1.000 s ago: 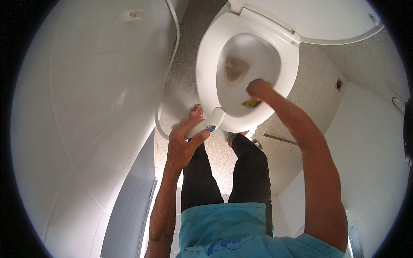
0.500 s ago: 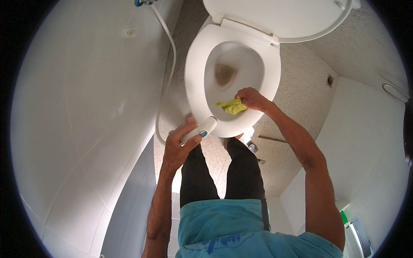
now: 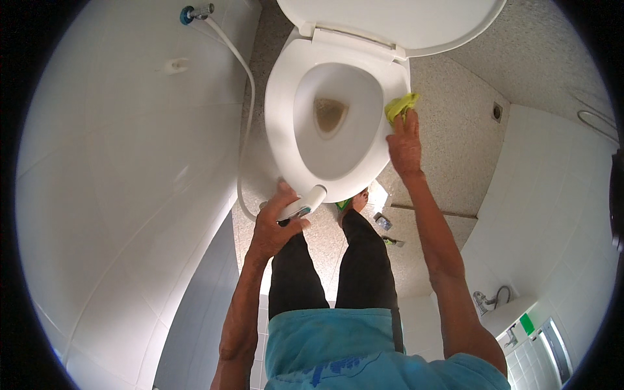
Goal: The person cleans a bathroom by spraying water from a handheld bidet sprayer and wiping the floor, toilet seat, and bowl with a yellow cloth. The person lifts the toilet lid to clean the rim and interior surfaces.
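Observation:
My left hand [image 3: 268,227] is wrapped round a white bidet sprayer [image 3: 313,199], thumb on one side and fingers on the other. The sprayer's head lies over the front rim of the toilet seat [image 3: 279,110]. On the seat's right edge, my right hand [image 3: 405,151] presses a bunched yellow-green cloth [image 3: 400,108], the fingers reaching forward onto it. Brownish staining shows in the water at the bottom of the toilet bowl [image 3: 338,156]. Behind the seat, the white lid [image 3: 403,23] is raised.
A white hose [image 3: 251,107] runs from a wall valve [image 3: 197,13] down the left tiled wall to the sprayer. My feet stand before the toilet, near small items [image 3: 383,221] on the floor. Right lie a floor drain [image 3: 497,112] and a washbasin [image 3: 510,318].
My right hand has moved the cloth out of the bowl, forward and right, onto the seat's right edge. The left hand keeps the sprayer at the front rim. The view has shifted slightly.

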Demonstrator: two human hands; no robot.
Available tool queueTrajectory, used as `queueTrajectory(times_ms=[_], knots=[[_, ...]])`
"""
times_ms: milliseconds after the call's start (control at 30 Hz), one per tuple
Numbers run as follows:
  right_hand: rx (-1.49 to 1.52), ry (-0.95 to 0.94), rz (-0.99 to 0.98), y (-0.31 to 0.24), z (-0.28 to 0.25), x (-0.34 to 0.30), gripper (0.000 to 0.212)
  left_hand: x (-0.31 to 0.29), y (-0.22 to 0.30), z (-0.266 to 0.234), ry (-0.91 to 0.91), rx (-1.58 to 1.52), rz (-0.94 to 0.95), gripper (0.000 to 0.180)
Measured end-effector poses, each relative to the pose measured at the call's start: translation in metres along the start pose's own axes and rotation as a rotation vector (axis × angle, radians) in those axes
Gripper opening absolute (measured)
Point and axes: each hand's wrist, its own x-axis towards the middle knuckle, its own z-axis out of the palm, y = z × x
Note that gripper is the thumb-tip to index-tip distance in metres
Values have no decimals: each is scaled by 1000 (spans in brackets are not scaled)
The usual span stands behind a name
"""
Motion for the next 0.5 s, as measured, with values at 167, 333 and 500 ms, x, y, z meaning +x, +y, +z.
queueTrajectory(times_ms=[167,333,500], knots=[[-54,14,-83,-5,13,34,77,-1,-11,12,66,245,-20,36],[-278,78,-508,-14,15,114,70,9,-50,23,320,311,97,60],[-182,81,-237,8,11,94,70,20,-79,26,356,366,104,62]])
